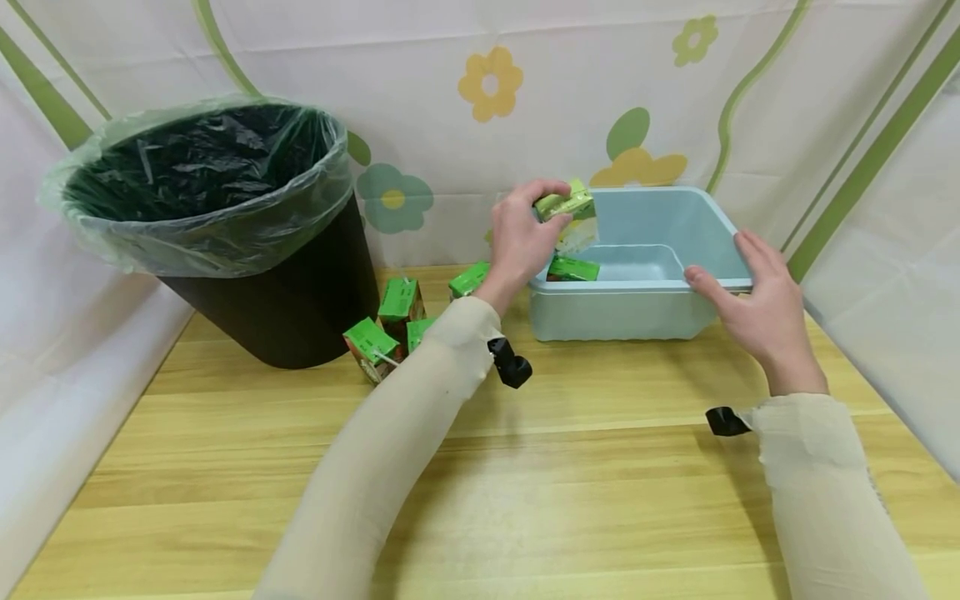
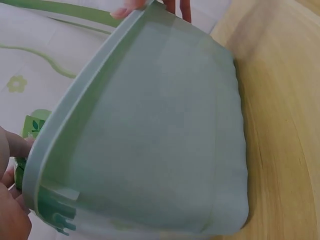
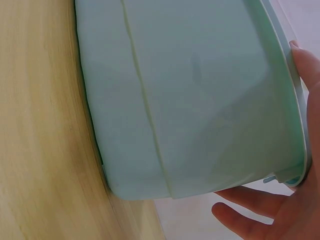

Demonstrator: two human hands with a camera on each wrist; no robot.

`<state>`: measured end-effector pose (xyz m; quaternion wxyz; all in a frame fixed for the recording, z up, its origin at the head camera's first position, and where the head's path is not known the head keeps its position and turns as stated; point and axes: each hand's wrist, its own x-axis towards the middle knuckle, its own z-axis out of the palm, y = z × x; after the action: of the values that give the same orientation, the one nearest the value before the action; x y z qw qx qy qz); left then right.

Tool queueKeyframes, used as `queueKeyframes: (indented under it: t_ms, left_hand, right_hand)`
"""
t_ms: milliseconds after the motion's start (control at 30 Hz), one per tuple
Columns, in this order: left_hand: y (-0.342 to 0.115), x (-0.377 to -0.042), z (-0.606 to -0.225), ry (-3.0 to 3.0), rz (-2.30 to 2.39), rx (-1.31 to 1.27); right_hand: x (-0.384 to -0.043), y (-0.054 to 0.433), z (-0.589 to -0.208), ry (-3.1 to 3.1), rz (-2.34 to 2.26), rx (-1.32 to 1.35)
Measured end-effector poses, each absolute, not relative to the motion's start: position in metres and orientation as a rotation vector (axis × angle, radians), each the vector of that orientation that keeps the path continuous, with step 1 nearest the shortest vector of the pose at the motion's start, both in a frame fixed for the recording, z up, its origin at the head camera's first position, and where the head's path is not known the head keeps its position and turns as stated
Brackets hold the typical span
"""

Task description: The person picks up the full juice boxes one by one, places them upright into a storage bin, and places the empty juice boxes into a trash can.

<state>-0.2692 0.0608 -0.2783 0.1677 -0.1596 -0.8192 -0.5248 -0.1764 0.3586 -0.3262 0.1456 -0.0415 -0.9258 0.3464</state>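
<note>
My left hand [image 1: 517, 242] pinches a green-topped drink carton [image 1: 577, 225] between thumb and fingers, above the left end of a light blue plastic bin [image 1: 622, 312]. Inside that bin, near the front left corner, another green drink carton [image 1: 573, 269] shows its top. At the bin's right end, my right hand [image 1: 772, 308] grips the rim, its thumb on the front edge; the right wrist view shows the other fingers [image 3: 255, 200] spread along the end wall. In the left wrist view, the bin's wall hides most of the held carton [image 2: 33, 126].
Several green cartons, some with straws, stand on the wooden table near my left forearm, such as one drink carton [image 1: 401, 300]. To their left is a black trash can [image 1: 277, 321] lined with a translucent green bag [image 1: 217, 242]. A flower-printed cloth [image 1: 450, 167] hangs behind.
</note>
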Motion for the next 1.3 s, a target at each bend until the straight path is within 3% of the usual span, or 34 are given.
queueKeyframes:
  t_ms: [1300]
  left_hand:
    - [0.062, -0.298, -0.277, -2.9, -0.983, -1.008]
  right_hand:
    - [-0.177, 0.358, -0.326, -2.662, 1.006, -0.132]
